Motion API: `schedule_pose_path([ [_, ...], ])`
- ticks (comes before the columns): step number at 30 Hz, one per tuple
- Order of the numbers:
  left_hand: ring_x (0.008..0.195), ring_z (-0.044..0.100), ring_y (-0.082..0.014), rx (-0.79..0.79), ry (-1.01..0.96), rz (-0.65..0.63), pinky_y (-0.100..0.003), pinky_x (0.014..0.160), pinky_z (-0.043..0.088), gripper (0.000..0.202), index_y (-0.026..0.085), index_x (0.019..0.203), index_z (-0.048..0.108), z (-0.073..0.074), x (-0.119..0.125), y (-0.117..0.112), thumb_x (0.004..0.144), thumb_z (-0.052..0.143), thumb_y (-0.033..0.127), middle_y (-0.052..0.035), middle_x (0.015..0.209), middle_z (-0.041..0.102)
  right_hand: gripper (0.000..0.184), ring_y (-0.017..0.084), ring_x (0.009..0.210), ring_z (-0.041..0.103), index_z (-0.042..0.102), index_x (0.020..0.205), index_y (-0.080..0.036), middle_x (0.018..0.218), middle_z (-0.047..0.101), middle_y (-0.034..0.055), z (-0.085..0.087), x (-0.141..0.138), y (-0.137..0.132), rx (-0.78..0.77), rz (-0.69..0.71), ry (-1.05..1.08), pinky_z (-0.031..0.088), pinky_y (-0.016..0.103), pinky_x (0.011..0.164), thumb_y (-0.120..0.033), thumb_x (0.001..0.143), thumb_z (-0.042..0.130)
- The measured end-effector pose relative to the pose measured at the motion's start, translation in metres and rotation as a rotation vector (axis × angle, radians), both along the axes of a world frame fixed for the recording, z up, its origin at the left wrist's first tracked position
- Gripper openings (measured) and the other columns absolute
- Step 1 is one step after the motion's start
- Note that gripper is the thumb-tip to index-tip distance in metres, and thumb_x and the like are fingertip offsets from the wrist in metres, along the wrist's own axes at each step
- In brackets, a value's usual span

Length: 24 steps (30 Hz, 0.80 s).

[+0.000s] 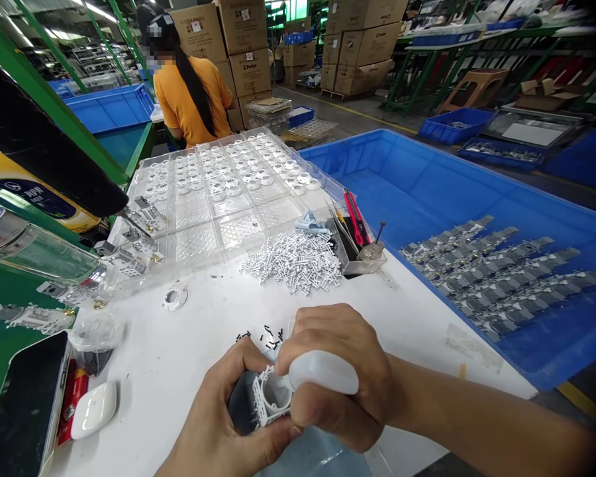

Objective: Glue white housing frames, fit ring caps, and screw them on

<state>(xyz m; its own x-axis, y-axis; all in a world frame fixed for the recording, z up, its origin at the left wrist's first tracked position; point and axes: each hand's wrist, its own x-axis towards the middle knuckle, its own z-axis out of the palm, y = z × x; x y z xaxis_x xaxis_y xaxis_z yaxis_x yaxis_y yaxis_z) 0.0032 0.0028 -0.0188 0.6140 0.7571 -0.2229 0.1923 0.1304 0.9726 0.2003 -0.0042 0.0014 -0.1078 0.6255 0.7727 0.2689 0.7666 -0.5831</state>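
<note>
Close to me, my left hand is wrapped round a white and grey plastic housing, its round bore facing up. My right hand grips a translucent white tool with a smooth rounded end, perhaps a squeeze bottle; its far end, at the rim of the housing, is hidden by my fingers. Small black screws lie scattered on the white table just beyond my hands. Further back is a heap of small white plastic parts. A white ring-shaped part lies to the left of it.
Clear compartment trays hold white round parts. On the right, a blue bin contains rows of grey assemblies. A black hanging screwdriver, phone and white earphone case are left. A person in orange is beyond.
</note>
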Motion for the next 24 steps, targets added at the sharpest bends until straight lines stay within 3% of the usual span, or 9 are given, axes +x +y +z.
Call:
schedule_pose_path([
  [13,0.085,0.053,-0.0187,-0.005,0.013,-0.004,-0.027,0.072,0.04,0.038,0.023,0.092,0.056,-0.0006,0.0014,-0.0002,0.074,0.089,0.031,0.0012,0.088,0.057,0.043,0.01,0.047,0.044,0.06,0.073,-0.015,0.055,0.057,-0.0007,-0.0007,0.0013,0.0013,0.013,-0.005,0.021,0.037,0.027,0.05,-0.046,0.102,0.053],
  [18,0.088,0.055,-0.021,0.026,0.027,-0.009,-0.028,0.071,0.04,0.034,0.021,0.091,0.054,-0.0005,0.0005,-0.0005,0.079,0.083,0.036,-0.0017,0.089,0.059,0.039,0.011,0.05,0.052,0.066,0.079,-0.015,0.06,0.064,0.0008,0.0039,0.0034,0.0008,-0.057,-0.013,0.169,0.041,0.027,0.052,-0.046,0.1,0.056],
  [24,0.086,0.054,-0.0207,0.036,0.001,-0.012,-0.028,0.069,0.039,0.037,0.022,0.088,0.052,0.0003,0.0009,-0.0003,0.078,0.084,0.037,-0.0021,0.089,0.061,0.033,0.013,0.05,0.052,0.069,0.076,-0.015,0.062,0.064,0.0029,0.0014,0.0029,0.0037,-0.055,-0.011,0.322,0.041,0.03,0.05,-0.042,0.095,0.063],
])
